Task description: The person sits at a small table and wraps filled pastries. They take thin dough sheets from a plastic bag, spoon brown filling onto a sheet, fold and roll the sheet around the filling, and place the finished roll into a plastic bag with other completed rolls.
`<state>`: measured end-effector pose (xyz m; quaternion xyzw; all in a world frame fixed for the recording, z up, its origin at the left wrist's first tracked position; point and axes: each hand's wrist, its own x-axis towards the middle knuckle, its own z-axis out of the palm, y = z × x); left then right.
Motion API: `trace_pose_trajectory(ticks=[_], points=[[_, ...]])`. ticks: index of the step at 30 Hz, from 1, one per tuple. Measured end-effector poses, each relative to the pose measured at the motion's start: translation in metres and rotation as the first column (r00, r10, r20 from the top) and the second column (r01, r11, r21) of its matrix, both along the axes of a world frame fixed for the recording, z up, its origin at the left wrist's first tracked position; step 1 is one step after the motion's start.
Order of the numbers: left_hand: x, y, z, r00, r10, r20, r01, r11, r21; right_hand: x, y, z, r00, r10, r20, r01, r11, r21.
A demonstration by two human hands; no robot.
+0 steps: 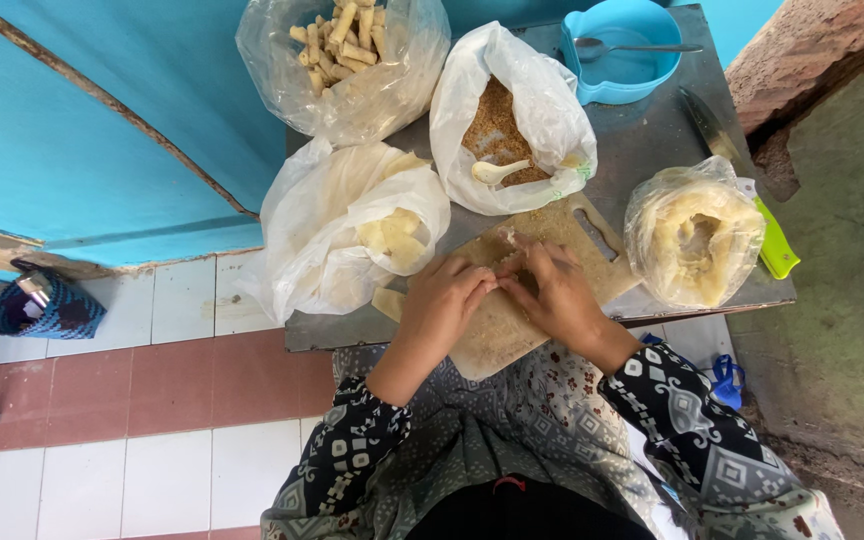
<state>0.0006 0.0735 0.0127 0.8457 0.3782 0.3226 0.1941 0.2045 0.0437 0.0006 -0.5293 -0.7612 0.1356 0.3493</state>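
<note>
Both hands, left hand (449, 292) and right hand (552, 290), curl closed together around a small crumbed roll (508, 262) on the wooden board (497, 335), roll lying crosswise between fingertips, equally near each.

Both hands meet over a crumb-dusted wooden cutting board (542, 290) on a small grey metal table (652, 140). The left hand (442, 305) and right hand (557, 295) pinch together around a small pale piece, possibly a roll, mostly hidden by the fingers. Behind the board stand a white bag of breadcrumbs (512, 120) with a spoon in it, a clear bag of breaded rolls (347, 60), and a blue plastic bowl (622, 50). A bag of pale wrappers (692, 235) sits to the right.
</note>
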Motion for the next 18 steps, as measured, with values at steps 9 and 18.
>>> trace_pose_trajectory(ticks=[9, 18], points=[[-0.002, 0.001, 0.003, 0.979, 0.07, -0.193, -0.041, 0.988, 0.151, -0.001, -0.006, 0.009, 0.995, 0.048, 0.087, -0.06, 0.988, 0.144], [0.003, -0.011, -0.018, 0.999, -0.01, -0.052, 0.013, 0.998, 0.065, -0.002, -0.014, 0.014, 0.989, 0.112, 0.093, -0.129, 0.97, 0.205]])
